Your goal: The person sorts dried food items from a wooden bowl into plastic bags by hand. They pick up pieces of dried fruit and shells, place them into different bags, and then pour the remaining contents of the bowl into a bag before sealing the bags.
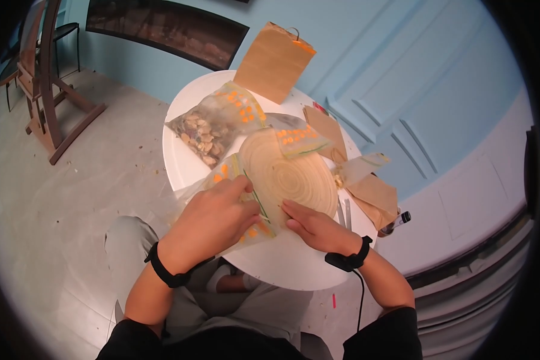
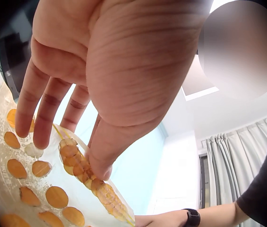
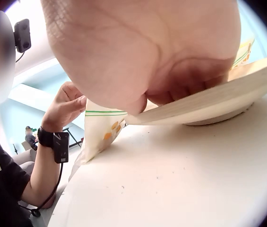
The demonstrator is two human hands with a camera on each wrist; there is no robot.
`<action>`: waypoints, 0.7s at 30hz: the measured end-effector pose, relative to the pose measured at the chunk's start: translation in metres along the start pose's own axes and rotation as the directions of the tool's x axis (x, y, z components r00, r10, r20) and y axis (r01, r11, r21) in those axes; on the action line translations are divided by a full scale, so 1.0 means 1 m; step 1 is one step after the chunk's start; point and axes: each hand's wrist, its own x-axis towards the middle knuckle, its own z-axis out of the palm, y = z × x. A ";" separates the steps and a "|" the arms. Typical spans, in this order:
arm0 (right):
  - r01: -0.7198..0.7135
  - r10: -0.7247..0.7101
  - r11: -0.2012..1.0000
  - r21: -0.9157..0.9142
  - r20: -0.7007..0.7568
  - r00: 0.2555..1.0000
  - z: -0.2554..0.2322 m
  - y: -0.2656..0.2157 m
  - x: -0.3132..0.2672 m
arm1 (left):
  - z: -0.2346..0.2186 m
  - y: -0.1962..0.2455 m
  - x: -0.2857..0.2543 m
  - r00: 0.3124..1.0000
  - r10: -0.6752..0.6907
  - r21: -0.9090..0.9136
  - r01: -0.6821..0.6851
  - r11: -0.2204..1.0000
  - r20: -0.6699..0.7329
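My left hand (image 1: 216,210) is at the mouth of a clear zip bag (image 1: 263,231) printed with orange dots, near the table's front left. In the left wrist view its thumb presses on one side of the bag's dotted strip (image 2: 76,163), with fingers on the other side. A pale round board (image 1: 291,177) with concentric rings lies just right of the bag. My right hand (image 1: 321,229) rests at the board's near edge, fingers pointing toward the bag. The right wrist view has its thumb at the rim of the board (image 3: 209,104), fingertips partly hidden.
On the white round table (image 1: 270,270) lie a zip bag of dried brown pieces (image 1: 201,135), another dotted bag (image 1: 303,141) overlapping the board, a small bag (image 1: 363,168), brown paper pouches (image 1: 375,198) and a metal tool (image 1: 348,213). A brown paper bag (image 1: 276,63) stands behind.
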 end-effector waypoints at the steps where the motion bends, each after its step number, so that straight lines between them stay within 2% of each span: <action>1: -0.008 0.008 1.000 0.000 -0.003 1.000 0.000 0.001 -0.005 | 0.001 0.000 0.000 1.000 0.007 0.000 -0.007 1.000 -0.008; 5: 0.048 -0.053 0.997 -0.062 -0.084 0.995 0.006 -0.002 -0.020 | 0.002 0.003 0.001 1.000 0.005 -0.010 -0.005 1.000 0.008; 8: 0.064 -0.070 0.997 -0.044 -0.149 0.986 0.010 0.000 -0.026 | 0.005 0.004 0.001 1.000 0.014 -0.016 -0.013 1.000 0.011; 11: 0.136 -0.157 0.986 -0.099 -0.247 0.956 0.016 0.002 -0.029 | 0.005 0.006 0.002 1.000 0.008 -0.010 -0.008 1.000 0.024; 14: 0.192 -0.204 0.979 -0.069 -0.336 0.919 0.020 0.003 -0.030 | 0.005 0.008 0.002 0.999 0.003 -0.017 -0.002 1.000 0.039; 17: 0.196 -0.167 0.980 0.032 -0.404 0.900 0.030 0.012 -0.035 | 0.006 0.006 0.002 0.999 0.011 -0.014 -0.010 1.000 0.038; 21: 0.213 -0.159 0.974 0.076 -0.441 0.883 0.032 0.014 -0.036 | 0.007 0.006 0.001 0.999 0.016 -0.010 -0.015 1.000 0.038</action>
